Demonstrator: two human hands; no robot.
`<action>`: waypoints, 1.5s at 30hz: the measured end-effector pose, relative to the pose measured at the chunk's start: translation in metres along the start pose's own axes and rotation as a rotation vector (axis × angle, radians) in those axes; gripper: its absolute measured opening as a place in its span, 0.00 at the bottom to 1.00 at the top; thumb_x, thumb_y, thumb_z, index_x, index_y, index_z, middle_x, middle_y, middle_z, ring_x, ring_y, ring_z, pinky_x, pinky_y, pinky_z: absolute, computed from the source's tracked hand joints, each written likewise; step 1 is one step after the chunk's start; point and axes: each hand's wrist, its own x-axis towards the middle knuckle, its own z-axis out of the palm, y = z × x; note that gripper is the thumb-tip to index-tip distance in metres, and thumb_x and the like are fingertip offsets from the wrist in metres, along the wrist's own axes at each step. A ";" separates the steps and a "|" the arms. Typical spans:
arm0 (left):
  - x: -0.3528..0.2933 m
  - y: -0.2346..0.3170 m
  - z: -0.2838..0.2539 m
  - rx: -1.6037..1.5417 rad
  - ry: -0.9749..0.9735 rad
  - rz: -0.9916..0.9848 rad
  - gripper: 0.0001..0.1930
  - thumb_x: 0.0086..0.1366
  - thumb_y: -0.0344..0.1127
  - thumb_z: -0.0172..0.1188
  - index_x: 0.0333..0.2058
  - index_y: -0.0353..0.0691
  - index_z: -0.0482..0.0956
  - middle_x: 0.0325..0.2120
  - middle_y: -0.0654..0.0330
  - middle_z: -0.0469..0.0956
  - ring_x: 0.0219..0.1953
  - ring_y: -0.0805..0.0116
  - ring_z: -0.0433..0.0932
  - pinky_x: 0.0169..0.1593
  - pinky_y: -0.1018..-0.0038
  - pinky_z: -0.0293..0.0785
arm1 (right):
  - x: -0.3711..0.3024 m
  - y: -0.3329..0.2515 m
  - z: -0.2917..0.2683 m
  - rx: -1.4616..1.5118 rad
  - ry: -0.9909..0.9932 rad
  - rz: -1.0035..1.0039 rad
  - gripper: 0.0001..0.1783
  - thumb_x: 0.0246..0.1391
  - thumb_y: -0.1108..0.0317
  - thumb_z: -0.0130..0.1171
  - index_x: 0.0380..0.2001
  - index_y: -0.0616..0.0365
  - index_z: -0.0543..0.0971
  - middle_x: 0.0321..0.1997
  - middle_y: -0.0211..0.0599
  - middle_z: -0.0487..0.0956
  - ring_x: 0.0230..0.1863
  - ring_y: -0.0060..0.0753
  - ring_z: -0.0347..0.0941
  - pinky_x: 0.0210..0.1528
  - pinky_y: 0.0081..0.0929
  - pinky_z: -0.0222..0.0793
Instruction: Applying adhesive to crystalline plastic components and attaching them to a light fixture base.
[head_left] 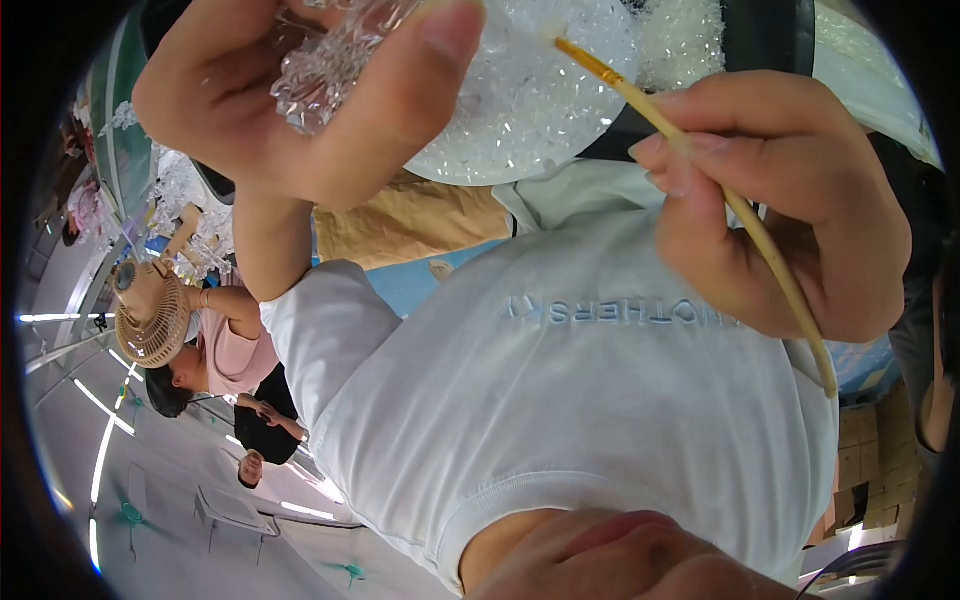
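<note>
My left hand [330,120], at the upper left, is closed around a clump of clear, shiny plastic-like pieces [330,75]; their exact kind is hard to make out. Between the thumb and fingers of my right hand [800,190] is a thin paintbrush [765,240] with a pale wooden handle and an orange-yellow ferrule. The brush slants toward the upper left. Its tip lies over a round white dish [440,172] holding many small clear glittering bits [530,110]. I cannot tell whether the tip touches them.
More clear bits [685,40] lie beside the dish, next to a black band [768,50]. Brown cloth or paper [410,222] is below it. A beige fan [150,310], a heap of clear pieces [200,215] and two people are at left. Cardboard boxes [870,460] stand at right.
</note>
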 end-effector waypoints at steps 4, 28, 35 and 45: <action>0.000 0.004 0.005 -0.139 -0.016 -0.027 0.37 0.53 0.28 0.79 0.53 0.38 0.59 0.44 0.48 0.77 0.33 0.64 0.83 0.32 0.58 0.90 | -0.002 0.000 0.000 -0.005 -0.007 -0.009 0.10 0.53 0.87 0.63 0.37 0.74 0.74 0.43 0.65 0.79 0.33 0.37 0.86 0.34 0.20 0.83; 0.024 0.024 0.008 0.163 -0.091 0.115 0.17 0.53 0.38 0.79 0.30 0.31 0.82 0.24 0.56 0.84 0.20 0.69 0.82 0.26 0.71 0.83 | 0.003 0.005 0.012 -0.151 0.003 -0.097 0.15 0.45 0.88 0.71 0.31 0.71 0.74 0.36 0.63 0.83 0.25 0.34 0.84 0.27 0.20 0.82; 0.018 0.037 0.022 0.141 -0.058 0.069 0.17 0.52 0.37 0.79 0.31 0.31 0.81 0.25 0.55 0.84 0.20 0.68 0.82 0.27 0.69 0.84 | 0.000 0.004 0.012 -0.144 0.024 -0.144 0.15 0.43 0.89 0.72 0.30 0.72 0.74 0.35 0.63 0.83 0.24 0.34 0.83 0.25 0.20 0.81; 0.018 0.057 0.038 0.154 0.070 -0.150 0.20 0.50 0.35 0.81 0.34 0.29 0.79 0.27 0.51 0.83 0.20 0.65 0.82 0.27 0.66 0.87 | -0.060 0.013 -0.044 -0.088 0.078 -0.140 0.15 0.44 0.89 0.71 0.30 0.72 0.73 0.35 0.63 0.83 0.24 0.33 0.83 0.25 0.20 0.81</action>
